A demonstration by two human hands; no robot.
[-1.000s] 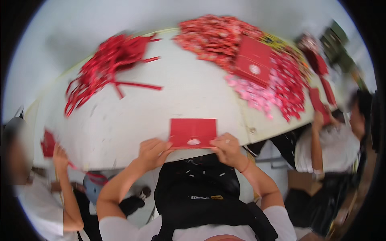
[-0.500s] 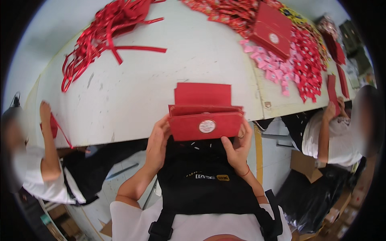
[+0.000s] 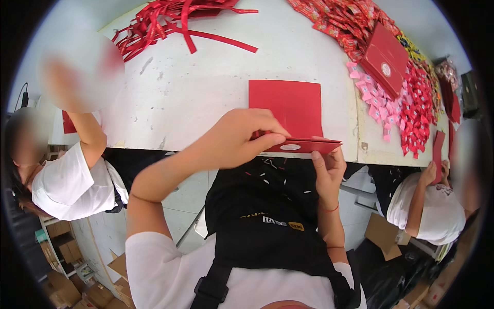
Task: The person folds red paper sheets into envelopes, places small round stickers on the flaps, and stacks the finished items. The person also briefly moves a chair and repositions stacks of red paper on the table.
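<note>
I hold a flat red paper box (image 3: 303, 146) with a round pale seal at the table's near edge. My left hand (image 3: 242, 138) presses down on its top from the left, fingers together. Under its right end, my right hand (image 3: 328, 170) supports it from below. A red rectangular sheet (image 3: 288, 105), part of the same folded piece or lying right behind it, rests on the white table (image 3: 195, 98).
Red ribbons (image 3: 170, 23) are heaped at the far left. Small red and pink packets (image 3: 406, 103) cover the far right, with a red box (image 3: 385, 59) on them. A person in white sits at my left (image 3: 72, 180), another at my right (image 3: 432, 206). Cardboard boxes (image 3: 67, 247) stand on the floor.
The red piece has been folded flatter and drawn to the table edge. My left hand has moved on top of it. My view has shifted nearer.
</note>
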